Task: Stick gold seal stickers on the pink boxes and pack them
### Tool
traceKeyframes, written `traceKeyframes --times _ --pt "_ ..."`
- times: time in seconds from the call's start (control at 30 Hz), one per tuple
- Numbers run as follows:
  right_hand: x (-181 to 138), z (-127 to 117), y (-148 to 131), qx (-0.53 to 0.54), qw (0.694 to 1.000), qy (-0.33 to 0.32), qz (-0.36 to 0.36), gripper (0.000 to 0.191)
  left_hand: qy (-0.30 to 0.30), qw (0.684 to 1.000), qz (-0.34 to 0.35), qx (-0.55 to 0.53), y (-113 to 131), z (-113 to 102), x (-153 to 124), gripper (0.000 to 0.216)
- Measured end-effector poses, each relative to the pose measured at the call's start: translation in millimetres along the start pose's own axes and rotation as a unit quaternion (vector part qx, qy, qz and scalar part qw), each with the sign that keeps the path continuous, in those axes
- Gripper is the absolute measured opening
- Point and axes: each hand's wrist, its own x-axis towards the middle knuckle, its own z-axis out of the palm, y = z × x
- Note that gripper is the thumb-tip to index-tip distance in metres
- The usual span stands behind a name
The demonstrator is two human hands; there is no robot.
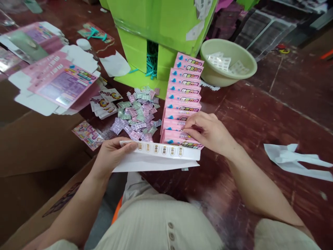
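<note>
My left hand (pixel 117 151) grips the left end of a folded white sticker sheet (pixel 156 163), thumb on top. A row of small oval stickers (pixel 163 150) with dark and gold characters runs along its upper strip. My right hand (pixel 205 130) is closed in a pinch over the near end of a row of pink boxes (pixel 183 99). Its fingertips touch a box near the front, and anything between them is too small to make out. The boxes stand packed one behind another, with colourful lettering on their upper edges. The sheet covers the lower part of the nearest box.
Small sachets (pixel 139 113) lie heaped left of the boxes, beside printed cards (pixel 104 104) and flattened pink cartons (pixel 62 80). Behind stands a green box (pixel 161 21) holding teal pieces (pixel 151 62). A cream basin (pixel 229 76) holds sticker sheets. Torn backing paper (pixel 291 158) lies right.
</note>
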Motion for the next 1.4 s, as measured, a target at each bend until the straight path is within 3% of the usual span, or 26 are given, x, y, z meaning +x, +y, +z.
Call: traceKeyframes --times 0.13,0.27,0.4,0.5,0.67,0.87,1.1,1.17,1.23,1.33,1.4 --pt "5 12 13 -0.125 0.992 0.025 -0.006 0.010 -0.015 1.000 0.015 0.016 5 -2 1 0.036" --pt "1 7 12 -0.200 0.980 0.014 -0.021 0.019 -0.025 0.999 0.031 0.010 16 5 5 0.034" --pt "-3 -10 -4 -0.042 0.998 -0.036 -0.005 0.024 -0.031 0.997 0.062 0.025 26 14 11 0.034" --pt "-5 -22 -18 0.075 0.995 -0.066 -0.030 0.011 -0.031 0.997 0.064 0.028 27 18 16 0.037" --pt "11 -23 -6 0.138 0.990 0.019 -0.008 0.005 -0.029 0.999 0.026 -0.001 21 21 25 0.041" --pt "43 -5 33 -0.044 0.998 -0.037 0.006 0.005 -0.045 0.998 0.029 0.021 18 19 31 0.041" --pt "38 -1 36 -0.185 0.983 -0.016 0.006 0.017 -0.050 0.997 0.055 0.031 29 23 41 0.040" --pt "35 -7 34 -0.163 0.986 -0.017 0.017 0.021 -0.050 0.996 0.066 0.031 34 27 44 0.038" --pt "32 -16 27 -0.077 0.997 -0.025 0.017 0.024 -0.051 0.995 0.077 0.029 38 30 46 0.036" --pt "30 -26 11 0.064 0.994 -0.085 0.001 0.027 -0.055 0.994 0.085 0.029 42 33 49 0.033" --pt "29 -26 3 0.091 0.990 -0.112 0.008 0.021 -0.057 0.994 0.087 0.032 42 34 51 0.031"
